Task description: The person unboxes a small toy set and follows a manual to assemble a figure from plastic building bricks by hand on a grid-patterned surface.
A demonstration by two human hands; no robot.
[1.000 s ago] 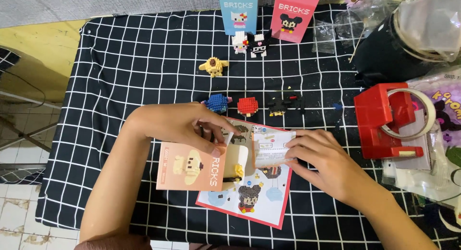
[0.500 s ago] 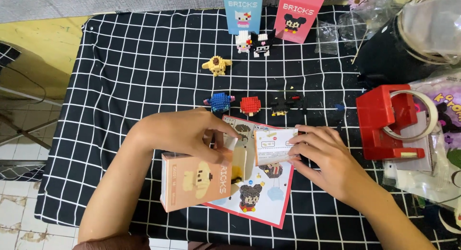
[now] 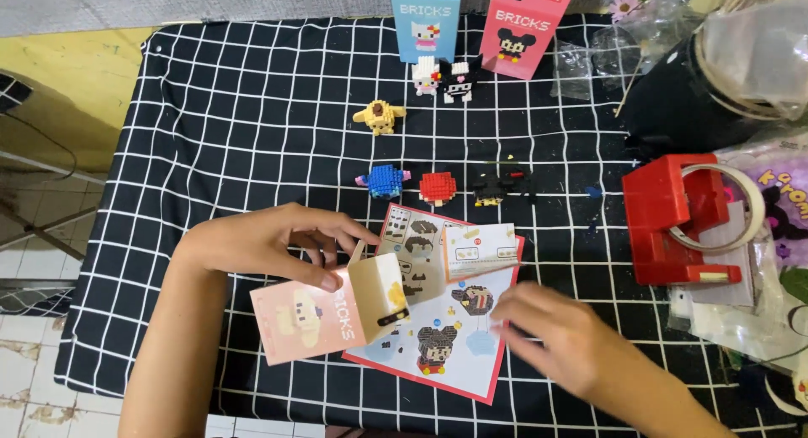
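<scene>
My left hand grips a small pink brick-set box with a cartoon dog on its side, holding it tilted with its end flap open toward the right. Under the box lies a printed instruction sheet with a red border and pictures of brick figures. My right hand hovers low over the sheet's right edge, fingers spread and blurred, holding nothing. A folded paper leaflet rests on the sheet's upper part.
Small brick figures stand on the black checked cloth: yellow, blue, red, black. A blue box and a pink box stand at the back. A red tape dispenser sits right, beside bags.
My left hand has lifted and tilted the pink box a little toward me. My right hand has left the leaflet and slid down to the sheet's right edge.
</scene>
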